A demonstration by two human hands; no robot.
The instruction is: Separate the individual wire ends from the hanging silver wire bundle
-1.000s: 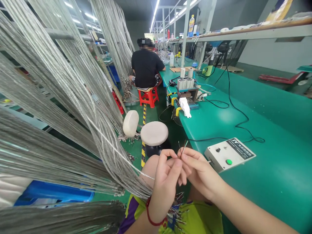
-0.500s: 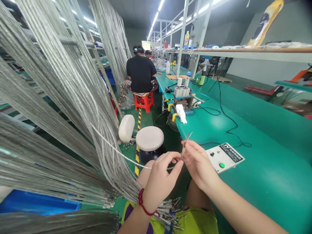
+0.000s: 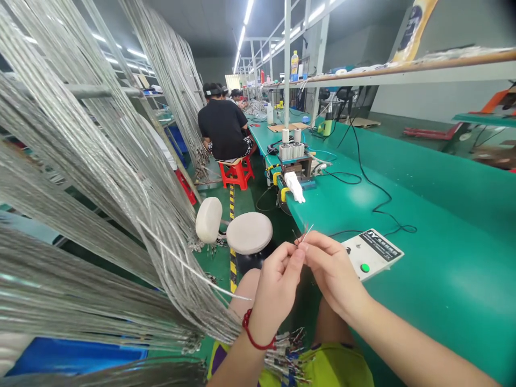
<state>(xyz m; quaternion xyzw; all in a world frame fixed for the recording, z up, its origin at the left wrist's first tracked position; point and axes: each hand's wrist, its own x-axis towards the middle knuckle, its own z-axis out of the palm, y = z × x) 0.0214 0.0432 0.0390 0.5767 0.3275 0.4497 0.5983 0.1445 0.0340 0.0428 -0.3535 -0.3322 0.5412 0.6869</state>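
Fingertips of my left hand (image 3: 280, 285) and my right hand (image 3: 332, 269) meet in a pinch around the stripped end of a cable. Thin dark, reddish and white wires (image 3: 307, 232) fan out above the fingers. From behind my left hand the cable's pale sheath (image 3: 229, 293) runs left to a hanging bundle of silvery cables (image 3: 169, 279). The part between my fingers is covered. A red bracelet circles my left wrist. More cable ends with bared wires (image 3: 292, 349) lie across my lap.
On the green bench (image 3: 435, 290) are a control box (image 3: 374, 252) with a green button and a small press (image 3: 296, 161). A padded stool (image 3: 250, 232) stands ahead. Beyond it a person in black (image 3: 223, 129) sits on a red stool (image 3: 237, 173). Cable bundles hang along the left.
My left fingers have moved up to the wire end, beside the right fingertips. The wires are spread wider apart. The view has turned slightly to the right.
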